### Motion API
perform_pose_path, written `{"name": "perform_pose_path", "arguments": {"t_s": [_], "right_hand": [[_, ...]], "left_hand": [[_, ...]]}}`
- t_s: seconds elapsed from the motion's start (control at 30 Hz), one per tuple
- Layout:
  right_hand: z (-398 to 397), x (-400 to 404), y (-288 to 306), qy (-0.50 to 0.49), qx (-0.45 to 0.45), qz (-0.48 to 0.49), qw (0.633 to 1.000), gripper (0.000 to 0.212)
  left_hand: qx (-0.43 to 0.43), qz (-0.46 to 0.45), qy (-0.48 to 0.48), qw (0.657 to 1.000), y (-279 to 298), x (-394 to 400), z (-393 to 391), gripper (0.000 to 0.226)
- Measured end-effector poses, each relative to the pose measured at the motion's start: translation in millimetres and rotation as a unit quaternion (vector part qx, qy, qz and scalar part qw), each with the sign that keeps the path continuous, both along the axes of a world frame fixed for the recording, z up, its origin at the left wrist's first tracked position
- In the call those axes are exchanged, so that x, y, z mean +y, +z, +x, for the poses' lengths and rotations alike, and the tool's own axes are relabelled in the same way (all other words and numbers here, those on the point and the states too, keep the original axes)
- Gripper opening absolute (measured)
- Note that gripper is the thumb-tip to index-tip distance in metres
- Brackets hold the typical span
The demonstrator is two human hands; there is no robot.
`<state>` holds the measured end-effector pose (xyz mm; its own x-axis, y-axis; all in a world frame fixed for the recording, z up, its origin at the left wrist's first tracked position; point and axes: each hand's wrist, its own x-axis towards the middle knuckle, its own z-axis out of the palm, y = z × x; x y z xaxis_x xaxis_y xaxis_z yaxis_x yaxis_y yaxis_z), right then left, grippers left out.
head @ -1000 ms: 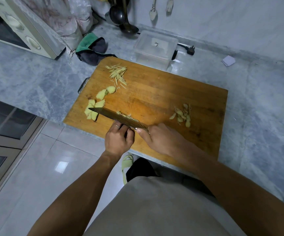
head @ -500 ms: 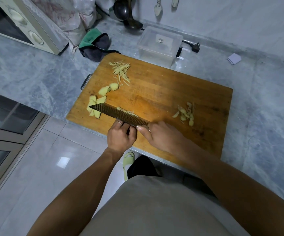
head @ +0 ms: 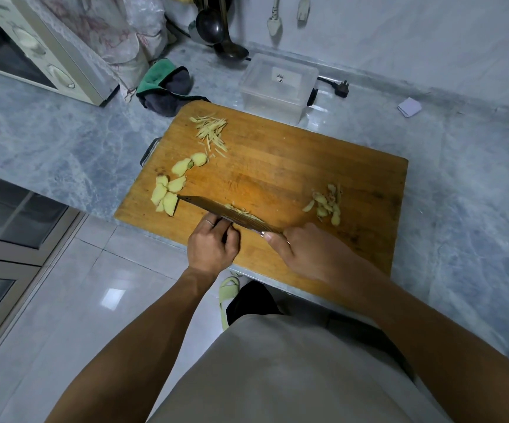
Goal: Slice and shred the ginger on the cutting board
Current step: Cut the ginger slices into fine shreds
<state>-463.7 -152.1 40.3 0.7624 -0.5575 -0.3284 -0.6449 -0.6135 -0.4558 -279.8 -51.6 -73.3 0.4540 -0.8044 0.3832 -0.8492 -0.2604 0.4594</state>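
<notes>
The right hand [head: 314, 251] grips the handle of a knife [head: 222, 212], whose blade lies low across the near part of the cutting board [head: 293, 166]. The left hand [head: 213, 245] sits just beside the blade on the near side, its fingers [head: 216, 223] curled inward; whatever they pin is hidden behind the blade, so I cannot tell whether they hold ginger. A few thin strips [head: 241, 210] show along the blade's far side.

The main hazard is those knuckles, almost touching the blade: a lifted or tilted stroke could nick them, more so as the pinned piece shrinks. The uncut slices [head: 169, 190] lie at the blade tip near the board's left edge, so a sweep that way could push them onto the counter [head: 64, 138]. The finished shreds [head: 212, 131] at the far corner and the peelings [head: 326, 203] to the right sit well apart from the cutting. The board's near edge seems to overhang the counter slightly; hard downward pressure there might rock it.
</notes>
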Motion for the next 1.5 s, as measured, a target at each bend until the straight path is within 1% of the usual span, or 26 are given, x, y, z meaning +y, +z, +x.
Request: {"name": "perform_pose_path", "arguments": {"t_s": [0.33,0.53,0.73,0.87,1.03,1.2,1.3,1.43,1.5], "right_hand": [[-5.1,-1.7,4.2,-0.003,0.001,0.024,1.000,0.059],[-3.7,0.0,2.5,-0.010,0.004,0.029,1.000,0.059],[-1.6,0.2,1.2,-0.003,0.003,0.012,1.000,0.058],[3.6,-0.4,-5.5,0.010,0.008,0.016,1.000,0.054],[0.9,-3.2,-5.5,-0.006,0.005,0.034,0.999,0.055],[-3.6,-2.3,3.1,0.010,0.005,0.029,1.000,0.058],[-2.2,-4.7,5.1,0.007,0.013,0.030,0.999,0.061],[2.9,-6.4,5.1,0.011,0.023,0.037,0.999,0.059],[3.7,-7.2,4.0,0.008,0.022,0.039,0.999,0.060]], "left_hand": [[0.001,0.003,-0.009,1.000,1.0,0.4,-0.1,0.030],[-0.012,-0.019,-0.005,1.000,-0.1,-1.1,-2.0,0.027],[-0.019,-0.009,0.004,1.000,-4.6,-1.6,-0.6,0.014],[-0.042,0.021,-0.010,0.999,-14.6,-0.2,4.1,0.022],[-0.009,-0.004,0.000,1.000,-4.5,-2.4,1.0,0.024],[-0.031,0.009,0.000,0.999,-13.3,-0.2,6.1,0.020],[-0.053,0.022,-0.016,0.998,-16.6,0.2,5.4,0.021],[-0.013,-0.005,-0.010,1.000,-7.2,-1.6,3.4,0.023],[-0.007,-0.011,-0.008,1.000,-5.4,-1.9,0.7,0.025]]}}
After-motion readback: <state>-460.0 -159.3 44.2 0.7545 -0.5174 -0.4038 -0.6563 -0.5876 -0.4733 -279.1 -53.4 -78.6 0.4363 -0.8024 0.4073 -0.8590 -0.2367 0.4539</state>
